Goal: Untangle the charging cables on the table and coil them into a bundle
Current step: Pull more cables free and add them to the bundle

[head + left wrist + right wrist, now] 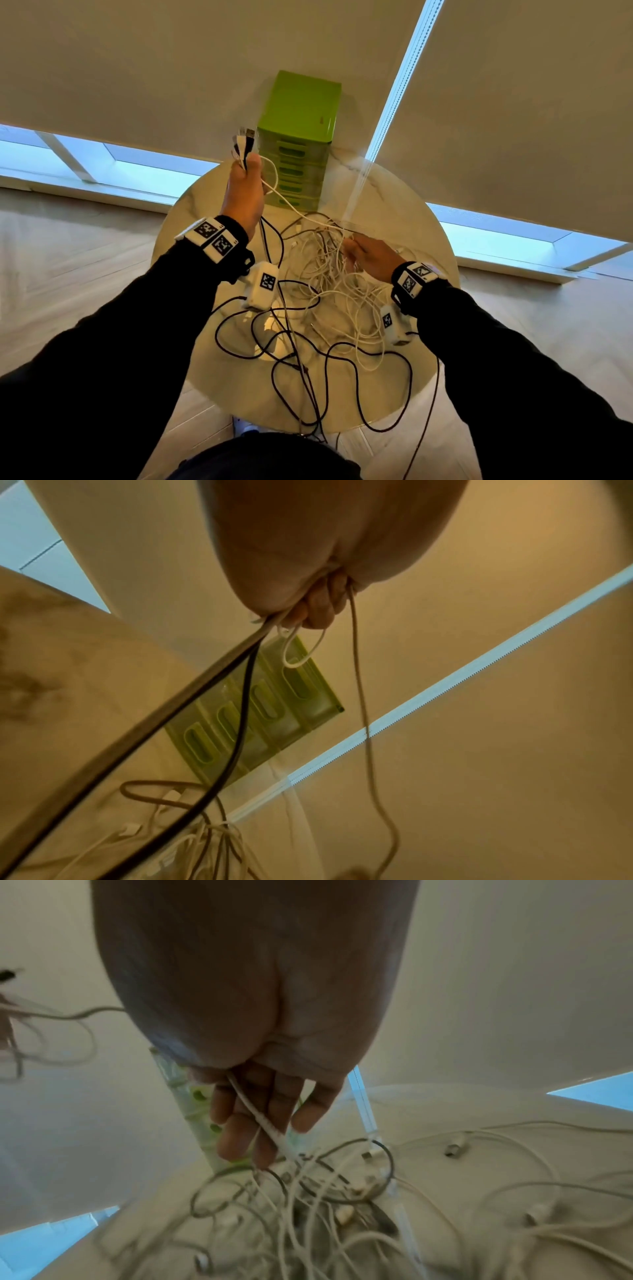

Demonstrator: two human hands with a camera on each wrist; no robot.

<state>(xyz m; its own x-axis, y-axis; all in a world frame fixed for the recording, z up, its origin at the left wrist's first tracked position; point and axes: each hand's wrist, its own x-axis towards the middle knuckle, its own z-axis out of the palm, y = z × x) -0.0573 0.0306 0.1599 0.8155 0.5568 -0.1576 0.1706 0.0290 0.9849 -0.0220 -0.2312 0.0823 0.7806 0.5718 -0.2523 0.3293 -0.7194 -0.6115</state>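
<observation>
A person's left hand [244,192] is raised above a round tabletop [404,219], fist closed around a bunch of cable ends [245,142] whose plugs stick out above the fingers. Black and white cables trail from that hand down into a tangled pile of cables [322,294] beneath and between both hands. The right hand [371,255], low over the pile, pinches a single white cable [255,1112] in its curled fingers [236,1137]. A green drawer unit [298,137] stands just beyond the left hand.

No words, brands or numbers can be read. The only signs are black-and-white square code markers on the white wrist units [214,236] [415,275]. The green drawer box [301,113] carries a small reddish mark, too small to read.
</observation>
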